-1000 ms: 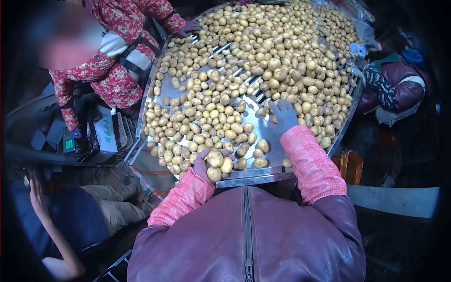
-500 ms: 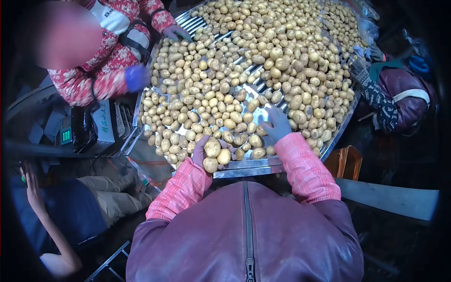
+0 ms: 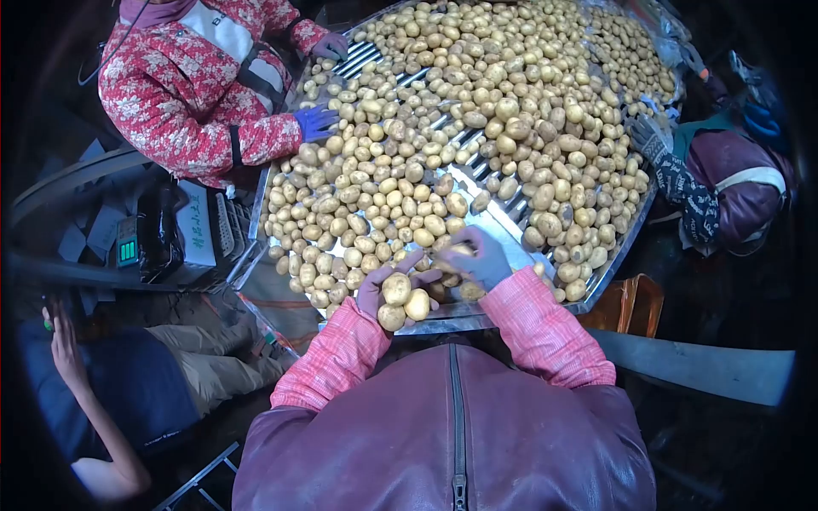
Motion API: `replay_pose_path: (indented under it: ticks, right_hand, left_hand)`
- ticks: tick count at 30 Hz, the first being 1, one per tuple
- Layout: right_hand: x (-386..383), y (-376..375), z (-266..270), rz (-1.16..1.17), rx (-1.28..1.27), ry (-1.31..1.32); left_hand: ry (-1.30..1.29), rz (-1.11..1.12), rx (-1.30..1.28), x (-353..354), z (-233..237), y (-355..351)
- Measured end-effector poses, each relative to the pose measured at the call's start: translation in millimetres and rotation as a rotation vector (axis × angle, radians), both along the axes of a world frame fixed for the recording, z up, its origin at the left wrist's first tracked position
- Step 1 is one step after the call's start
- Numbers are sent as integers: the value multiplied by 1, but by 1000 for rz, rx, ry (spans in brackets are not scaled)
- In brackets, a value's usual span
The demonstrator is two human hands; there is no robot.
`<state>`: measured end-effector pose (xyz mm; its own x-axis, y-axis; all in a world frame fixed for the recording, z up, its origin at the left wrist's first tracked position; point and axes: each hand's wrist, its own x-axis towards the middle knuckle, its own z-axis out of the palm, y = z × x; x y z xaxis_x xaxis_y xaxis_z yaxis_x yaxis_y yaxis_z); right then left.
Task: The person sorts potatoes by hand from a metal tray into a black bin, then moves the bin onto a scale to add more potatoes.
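Observation:
My gloved left hand point(image 3: 371, 295) is cupped at the near edge of the metal table point(image 3: 447, 324), palm up around a small cluster of potatoes point(image 3: 396, 289). Three of them show clearly on top of the palm. Just to the right, my gloved right hand point(image 3: 487, 260) has its fingers bent round a single potato point(image 3: 461, 249), close to the fingertips of my left hand. Loose potatoes point(image 3: 392, 207) lie spread beyond both hands, and a bare metal strip point(image 3: 492, 207) shows past my right hand.
A thick heap of potatoes point(image 3: 545, 111) covers the far and right side over metal rollers point(image 3: 360, 58). A co-worker in a red floral jacket point(image 3: 170, 106) stands at the left, another person point(image 3: 724, 170) at the right. An orange crate point(image 3: 626, 305) sits below the right edge.
My right hand has moved left towards my left hand and closed on a potato. The left co-worker's blurred blue-gloved hand now rests on the potatoes. More bare metal shows mid-table.

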<state>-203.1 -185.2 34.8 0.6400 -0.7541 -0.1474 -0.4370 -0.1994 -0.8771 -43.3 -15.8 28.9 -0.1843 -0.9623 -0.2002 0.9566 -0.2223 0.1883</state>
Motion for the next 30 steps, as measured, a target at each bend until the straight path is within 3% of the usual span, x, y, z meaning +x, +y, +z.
replay_pose_path:
  ticks: [1, 2, 3, 5, 7, 8, 9, 11, 13, 15, 16, 19, 21, 23, 26, 30]
  right_hand:
    - [8, 6, 17, 144, 112, -102]
    - [16, 4, 50, 103, 368, 59]
    - [22, -13, 9, 113, -196, 6]
    - [37, -46, -17, 10, -572, 118]
    - [51, -62, -38, 120, -711, 384]
    - [57, -58, -32, 193, -678, 621]
    - [59, -63, -36, 195, -673, 620]
    - [57, -76, -38, 194, -498, 426]
    - [37, -83, -34, 129, -530, 299]
    - [12, -97, -32, -120, 313, -327]
    - [-1, -95, -32, -126, 308, -317]
    - [-42, -64, -30, 22, 227, 174]
    - [-37, -21, -4, 369, -315, 483]
    - [-33, 13, -8, 338, -484, 416]
    - [-19, 27, -27, 322, -469, 489]
    - [0, 25, -36, 211, -453, 511]
  left_hand:
    - [-16, 37, 12, 0, 3, 0]
    - [-32, 74, 28, 0, 4, 3]
    - [-129, 128, 190, 3, -11, 6]
    - [36, 159, 87, 3, -3, 7]
    - [116, 152, 73, 2, 0, 16]
    - [77, 160, 89, 4, 1, 18]
    - [38, 170, 103, 5, 0, 21]
    - [-43, 154, 79, 11, -5, 24]
    - [65, 171, 63, 15, -10, 29]
    - [57, 220, 113, 16, -12, 32]
    - [77, 199, 39, 19, -18, 32]
    - [40, 267, 265, 15, -12, 31]
    - [73, 208, 193, 21, -18, 33]
    - [102, 134, 115, 25, -15, 32]
    - [-34, 161, 167, 19, 3, 28]
    - [-11, 119, 173, 20, -3, 25]
